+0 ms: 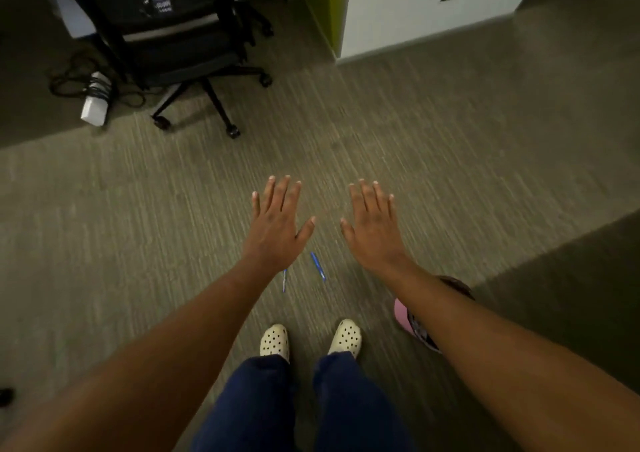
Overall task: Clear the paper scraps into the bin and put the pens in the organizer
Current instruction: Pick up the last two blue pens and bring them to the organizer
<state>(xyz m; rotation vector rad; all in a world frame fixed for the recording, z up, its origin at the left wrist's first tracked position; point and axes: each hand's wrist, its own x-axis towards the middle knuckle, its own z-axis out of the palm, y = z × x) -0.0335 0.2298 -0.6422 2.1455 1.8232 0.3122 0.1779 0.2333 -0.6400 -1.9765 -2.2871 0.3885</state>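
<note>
Two blue pens lie on the grey carpet in front of my feet: one pen point(317, 266) shows in full between my hands, the other pen point(284, 280) is partly hidden under my left wrist. My left hand point(277, 224) is stretched out flat, palm down, fingers apart, holding nothing. My right hand point(374, 226) is held the same way, open and empty, to the right of the pens. No paper scraps, bin or organizer show in this view.
A black office chair point(194, 53) on castors stands at the back left beside a white power strip point(95, 103) with tangled cables. A white wall corner point(415, 11) rises at the back right. A pink object point(410, 323) lies on the floor under my right forearm.
</note>
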